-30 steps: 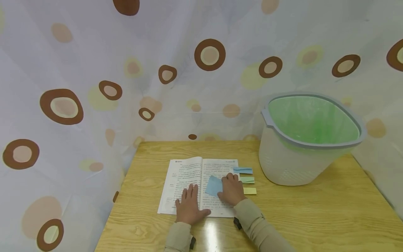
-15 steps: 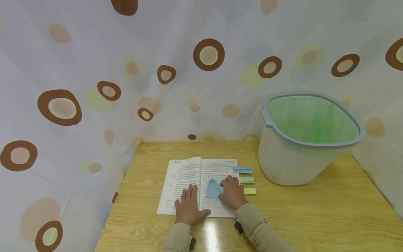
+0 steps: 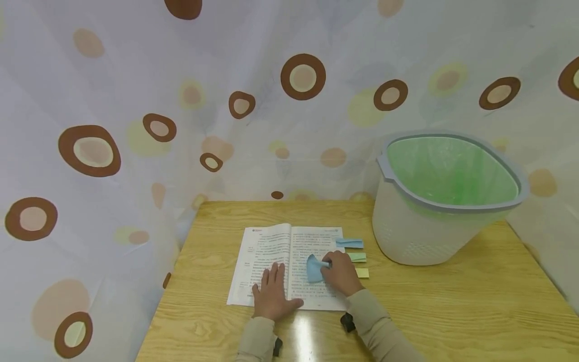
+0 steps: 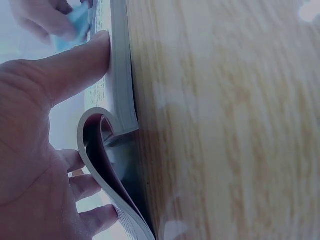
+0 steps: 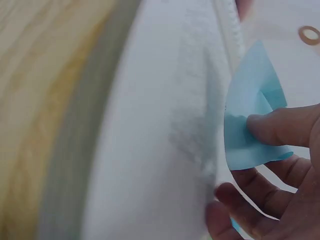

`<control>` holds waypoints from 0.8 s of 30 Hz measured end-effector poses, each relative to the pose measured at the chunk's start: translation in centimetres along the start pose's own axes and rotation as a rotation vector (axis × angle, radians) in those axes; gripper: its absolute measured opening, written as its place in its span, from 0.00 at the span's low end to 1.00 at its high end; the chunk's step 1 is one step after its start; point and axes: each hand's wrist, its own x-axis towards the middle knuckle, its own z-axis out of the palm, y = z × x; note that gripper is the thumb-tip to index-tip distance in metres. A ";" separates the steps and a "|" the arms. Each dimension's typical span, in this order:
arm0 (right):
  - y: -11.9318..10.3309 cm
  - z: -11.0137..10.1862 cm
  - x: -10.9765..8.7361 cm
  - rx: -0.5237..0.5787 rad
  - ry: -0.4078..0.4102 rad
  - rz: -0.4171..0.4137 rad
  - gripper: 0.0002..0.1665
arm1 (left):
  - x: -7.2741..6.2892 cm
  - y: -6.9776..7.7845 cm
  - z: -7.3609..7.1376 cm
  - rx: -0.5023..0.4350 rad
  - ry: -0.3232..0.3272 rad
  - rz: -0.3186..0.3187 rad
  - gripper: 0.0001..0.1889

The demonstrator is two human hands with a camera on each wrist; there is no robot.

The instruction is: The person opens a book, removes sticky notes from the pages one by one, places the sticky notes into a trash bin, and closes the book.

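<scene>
An open book (image 3: 260, 249) with printed pages lies on the wooden table. My left hand (image 3: 272, 295) rests spread over its lower left page, the thumb reaching across the fold to the right page. In the left wrist view the thumb (image 4: 75, 72) lies on the thicker page stack, with the fingers on the curved other half. Above the right page my right hand (image 3: 342, 274) pinches a light blue sticky note (image 3: 313, 270). The right wrist view shows the note (image 5: 250, 120) bent and lifted, the thumb pressed on its face and fingers behind it.
Blue (image 3: 350, 243), green (image 3: 357, 257) and yellow (image 3: 363, 273) sticky tabs stick out from the book's right edge. A tall white basket (image 3: 416, 236) with a grey rim and green inside stands at the right. A patterned curtain (image 3: 253, 171) hangs behind the table (image 3: 407, 311).
My right hand has moved a little to the right with the blue sticky note, which now curls up off the page. The left hand has stayed in place on the book.
</scene>
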 end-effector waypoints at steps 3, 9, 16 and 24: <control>-0.5 -1.5 -0.3 0.075 0.031 -0.008 0.10 | 0.0 0.0 0.0 -0.002 -0.001 -0.004 0.56; -3.9 -7.3 -1.3 0.111 0.194 -0.176 0.11 | 0.0 0.4 -0.4 -0.006 -0.006 -0.004 0.56; -7.8 -16.3 -2.3 0.063 0.518 -0.474 0.12 | -0.1 0.5 -0.5 -0.022 -0.008 0.000 0.56; -7.3 -26.0 -2.5 -0.034 0.796 -0.422 0.09 | 0.0 0.4 -0.2 -0.022 -0.009 -0.005 0.56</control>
